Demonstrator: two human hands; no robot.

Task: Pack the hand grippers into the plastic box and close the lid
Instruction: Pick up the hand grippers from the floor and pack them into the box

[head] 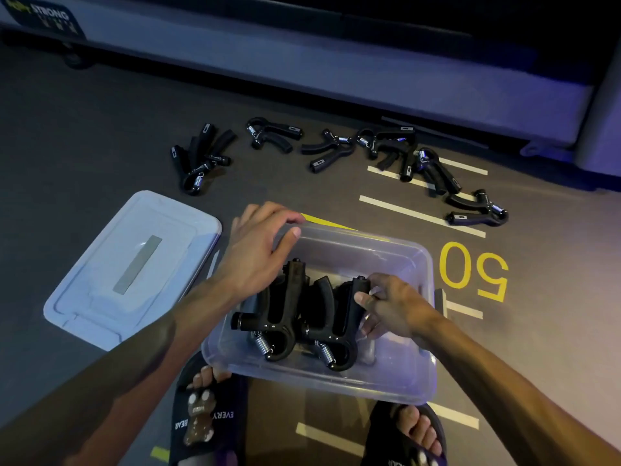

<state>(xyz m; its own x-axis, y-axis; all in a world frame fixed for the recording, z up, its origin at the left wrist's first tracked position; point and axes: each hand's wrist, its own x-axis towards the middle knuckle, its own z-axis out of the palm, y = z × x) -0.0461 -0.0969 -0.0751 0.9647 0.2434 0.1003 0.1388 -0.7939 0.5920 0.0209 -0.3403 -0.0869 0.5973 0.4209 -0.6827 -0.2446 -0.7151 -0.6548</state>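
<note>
Packing is only partly done: in the plastic box (424, 375) the right hand (391, 306) is pinching one of two stowed hand grippers (331, 326), while the left hand (257, 250) is hovering loosely spread, holding nothing. Farther off, loose grippers (336, 151) (roughly eight) and the lid (100, 280) are waiting on the floor.

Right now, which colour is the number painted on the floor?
Yellow: the "50" beside the plastic box, head view.

Black hand grippers (295, 317) with silver springs sit under the hands in a clear plastic box (386, 375); left of the left hand (258, 250), a pale lid (131, 267) with a grey strip.
</note>
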